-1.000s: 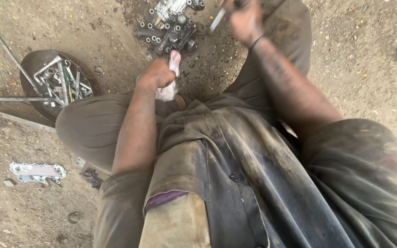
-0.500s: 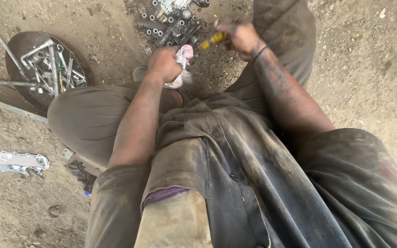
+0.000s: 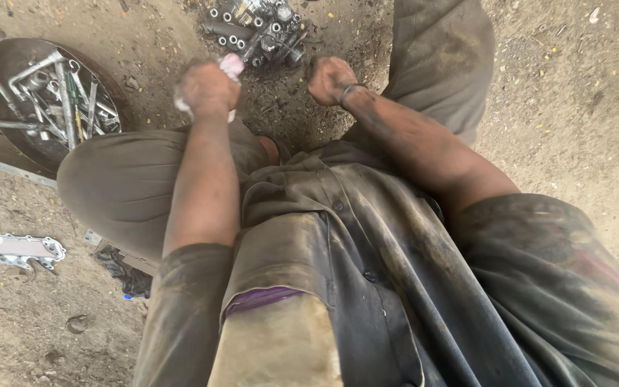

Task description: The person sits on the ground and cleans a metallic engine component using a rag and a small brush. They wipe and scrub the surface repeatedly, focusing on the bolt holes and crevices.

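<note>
bare dirt right; sockets (image 3: 256, 32) ahead, tool dish (image 3: 8, 61) left

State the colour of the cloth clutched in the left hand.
Pale pink-white cloth in the left hand; head view.

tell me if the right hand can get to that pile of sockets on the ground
Probably yes: the right hand hangs just short of the pile of sockets, with only bare dirt between, though it is fisted.

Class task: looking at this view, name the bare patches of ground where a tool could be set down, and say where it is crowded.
Free: the dirt ground right of the raised knee, and the lower-left dirt between the flat metal plate and the trouser leg. Crowded: the round pan full of wrenches, and the socket pile just beyond the left hand and right hand.
</note>
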